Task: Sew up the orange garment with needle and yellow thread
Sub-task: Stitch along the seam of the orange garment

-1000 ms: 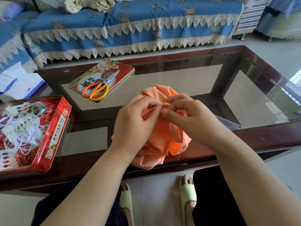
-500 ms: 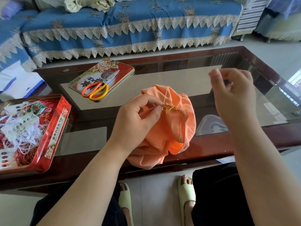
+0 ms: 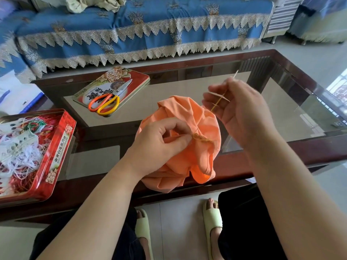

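Your left hand (image 3: pixel 159 145) pinches the orange garment (image 3: pixel 189 147) at the yellow stitches, near tabletop (image 3: pixel 169 102) edge. Right hand (image 3: pixel 238 109) grips needle (image 3: pixel 234 75) w/ yellow thread (image 3: pixel 216 105), raised right of garment.

Left hand (image 3: pixel 159 145) pinching bunched orange garment (image 3: pixel 189 147) beside yellow stitches (image 3: pixel 201 138); right hand (image 3: pixel 238 113) raised, gripping needle (image 3: pixel 228 86) and yellow thread (image 3: pixel 216 105). Scissors (image 3: pixel 109 102) on tin lid (image 3: pixel 105 79).
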